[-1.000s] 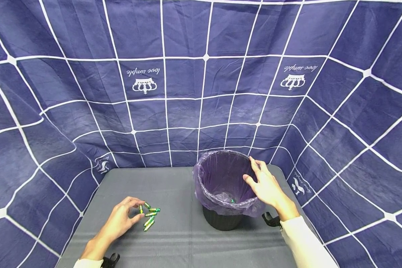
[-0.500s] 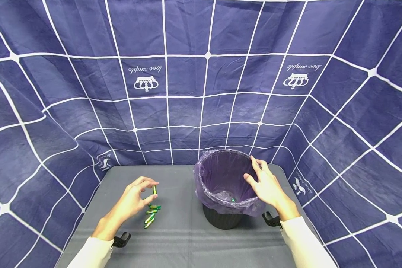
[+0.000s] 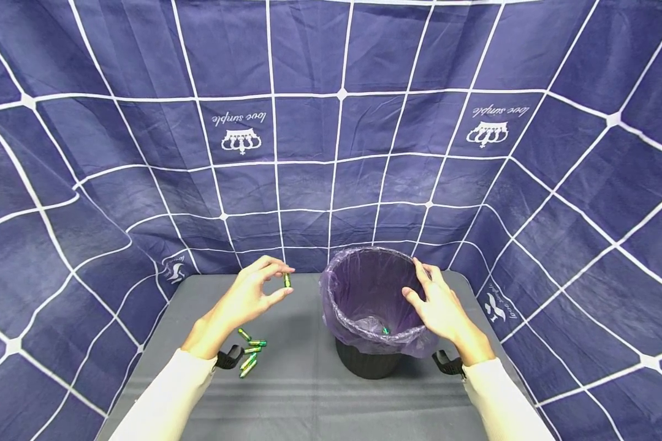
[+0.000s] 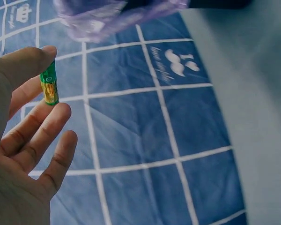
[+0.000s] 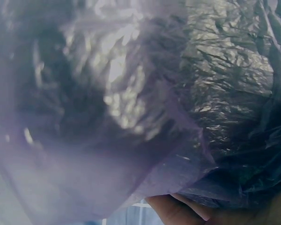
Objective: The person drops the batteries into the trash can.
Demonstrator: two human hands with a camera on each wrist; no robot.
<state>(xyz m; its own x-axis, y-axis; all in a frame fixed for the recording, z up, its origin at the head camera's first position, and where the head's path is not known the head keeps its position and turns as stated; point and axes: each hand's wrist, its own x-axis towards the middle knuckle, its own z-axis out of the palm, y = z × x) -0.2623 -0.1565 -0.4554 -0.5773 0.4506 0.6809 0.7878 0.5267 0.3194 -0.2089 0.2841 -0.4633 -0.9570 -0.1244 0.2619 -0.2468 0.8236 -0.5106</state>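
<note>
- Pinching a small, shiny green-and-gold cylinder (image 3: 287, 280), the left hand (image 3: 245, 298) has it clamped between thumb and fingertips, roughly upright and up off the table.
- That cylinder is around 9 to 10 o'clock from the round black bin (image 3: 366, 365), near it but not touching.
- Bin's at about 5 o'clock from the middle of the head view, with a crinkly purple plastic liner (image 3: 383, 345) folded over its rim.
- Right hand (image 3: 440, 309) is on the bin's 2-to-3 o'clock side, fingertips at the rim, thumb and fingers apart, thumb over the opening. Its wrist cam is mostly blurry liner, fwiw.
- Something green (image 3: 385, 331) shows down inside, around 6 o'clock of the mouth, too small to make out.
- Loose pile of matching green-and-gold cylinders (image 3: 252, 350) lies on the flat grey table (image 3: 331, 404), 8 o'clock from the bin.
- White-gridded blue fabric (image 3: 303, 128) hangs at 12 o'clock, wrapping round to 9 and 3.
</note>
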